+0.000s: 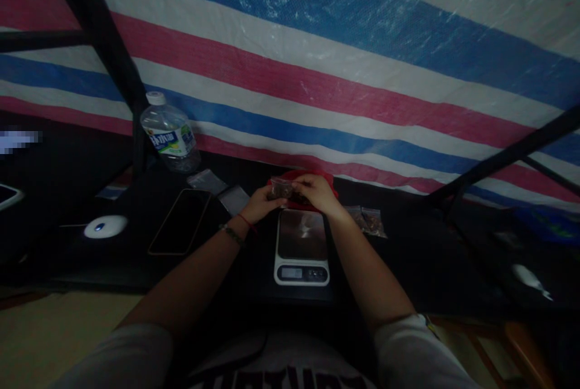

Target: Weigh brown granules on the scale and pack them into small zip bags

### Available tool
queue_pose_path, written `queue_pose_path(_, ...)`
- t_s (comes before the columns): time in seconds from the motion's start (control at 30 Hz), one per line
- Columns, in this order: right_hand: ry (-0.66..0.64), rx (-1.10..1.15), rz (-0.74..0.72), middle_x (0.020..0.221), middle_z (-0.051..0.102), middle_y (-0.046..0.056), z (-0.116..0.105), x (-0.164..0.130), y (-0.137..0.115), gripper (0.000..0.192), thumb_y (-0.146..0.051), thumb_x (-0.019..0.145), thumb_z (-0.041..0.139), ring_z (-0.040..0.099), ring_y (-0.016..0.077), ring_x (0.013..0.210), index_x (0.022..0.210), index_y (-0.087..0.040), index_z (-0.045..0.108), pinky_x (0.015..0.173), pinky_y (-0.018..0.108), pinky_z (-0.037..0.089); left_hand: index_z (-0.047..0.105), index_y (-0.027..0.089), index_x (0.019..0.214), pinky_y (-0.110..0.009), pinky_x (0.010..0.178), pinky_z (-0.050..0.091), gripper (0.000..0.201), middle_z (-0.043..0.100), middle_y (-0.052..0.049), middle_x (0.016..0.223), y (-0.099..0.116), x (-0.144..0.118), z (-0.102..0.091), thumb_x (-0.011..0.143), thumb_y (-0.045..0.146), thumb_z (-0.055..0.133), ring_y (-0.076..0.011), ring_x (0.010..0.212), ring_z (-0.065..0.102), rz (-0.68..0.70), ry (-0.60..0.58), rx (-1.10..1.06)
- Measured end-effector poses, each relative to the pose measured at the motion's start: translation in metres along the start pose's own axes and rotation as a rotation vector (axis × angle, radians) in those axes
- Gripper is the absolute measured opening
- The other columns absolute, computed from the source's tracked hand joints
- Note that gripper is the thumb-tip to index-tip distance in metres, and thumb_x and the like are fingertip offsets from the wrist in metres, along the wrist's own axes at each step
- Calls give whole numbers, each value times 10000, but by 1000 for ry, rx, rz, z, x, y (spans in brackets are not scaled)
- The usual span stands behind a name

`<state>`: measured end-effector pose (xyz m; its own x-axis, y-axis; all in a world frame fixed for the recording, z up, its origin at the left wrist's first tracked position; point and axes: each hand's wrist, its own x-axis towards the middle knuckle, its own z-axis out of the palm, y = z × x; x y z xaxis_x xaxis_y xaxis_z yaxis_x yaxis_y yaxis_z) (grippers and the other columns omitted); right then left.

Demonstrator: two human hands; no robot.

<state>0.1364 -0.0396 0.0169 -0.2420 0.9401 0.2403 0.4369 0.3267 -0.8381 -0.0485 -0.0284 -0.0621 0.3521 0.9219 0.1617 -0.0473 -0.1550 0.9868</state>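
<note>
Bag is at the left part of the red tray, just beyond the far edge of the scale. The left hand grips it between thumb and fingers; the right hand has its fingertips at the bag's right side, but whether they pinch it, I cannot tell. The scale stands near the front edge of the table. Black surface stretches between scale and phone; packets lie beside the right forearm.

Black table: scale, bottle, phone, probably a mouse.
</note>
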Motion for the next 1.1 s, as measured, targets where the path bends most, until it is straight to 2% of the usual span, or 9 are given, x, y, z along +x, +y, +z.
queue_pose_path(0.13, 176, -38, -10, 739, 693, 23, -5, -1, -6, 217, -346, 802, 592, 606, 152, 685, 774, -168, 714, 658, 250, 442, 666, 141, 1082, -432, 936, 488, 553, 716, -89, 1041, -2, 3, 1, 606, 381, 813, -253, 959, 665, 17, 34, -57)
queue_pose_path(0.37, 194, -86, 13, 729, 693, 24, -14, -3, -13, 248, -378, 799, 582, 606, 158, 680, 755, -167, 705, 650, 252, 432, 675, 142, 1048, -429, 942, 490, 565, 714, -98, 1060, -3, 4, 2, 567, 389, 836, -243, 966, 665, 27, 100, -241)
queue_pose_path(0.43, 175, -88, 11, 738, 699, 29, -13, -3, -11, 239, -371, 795, 587, 615, 164, 689, 761, -167, 708, 654, 256, 438, 695, 137, 985, -415, 929, 497, 477, 723, -93, 1014, -3, 4, 2, 607, 401, 813, -230, 935, 668, 33, 122, -226)
queue_pose_path(0.57, 252, -111, 0, 758, 702, 35, -4, -1, -4, 246, -378, 811, 579, 625, 174, 717, 782, -174, 713, 688, 271, 457, 700, 142, 928, -393, 898, 509, 397, 726, -75, 943, -6, 5, 0, 649, 410, 782, -207, 876, 667, 48, 187, -186)
queue_pose_path(0.67, 216, -43, 14, 780, 696, 36, 5, 2, 1, 255, -392, 825, 567, 629, 177, 725, 812, -180, 708, 674, 276, 477, 675, 159, 1010, -381, 899, 505, 429, 715, -66, 989, -8, 6, 1, 667, 400, 768, -194, 896, 662, 68, 232, -253)
queue_pose_path(0.8, 164, 142, 110, 829, 678, 46, 13, 4, 4, 299, -428, 842, 538, 629, 176, 698, 931, -177, 676, 572, 267, 496, 674, 141, 1011, -407, 941, 481, 447, 711, -79, 1020, -3, 4, 2, 633, 344, 802, -217, 944, 653, 29, 108, -260)
queue_pose_path(0.87, 93, 196, 110, 915, 683, 46, 15, 3, 6, 322, -416, 798, 615, 642, 175, 774, 1021, -185, 647, 636, 268, 519, 672, 131, 1011, -424, 960, 467, 449, 706, -88, 1037, -1, 4, 3, 631, 331, 805, -231, 970, 646, 19, 59, -263)
queue_pose_path(0.97, -31, 210, 93, 1007, 689, 59, 17, 1, 9, 425, -324, 689, 742, 648, 185, 889, 1067, -168, 630, 794, 301, 519, 641, 148, 1081, -421, 986, 449, 482, 683, -85, 1111, -3, 5, 3, 660, 335, 784, -230, 1028, 628, 50, 100, -311)
queue_pose_path(1.1, -128, 188, 98, 956, 710, 74, 19, 1, 11, 267, -214, 716, 678, 660, 192, 860, 970, -133, 671, 837, 346, 511, 629, 159, 1075, -404, 969, 462, 498, 683, -68, 1088, -7, 6, 3, 636, 321, 801, -219, 1009, 628, 68, 141, -274)
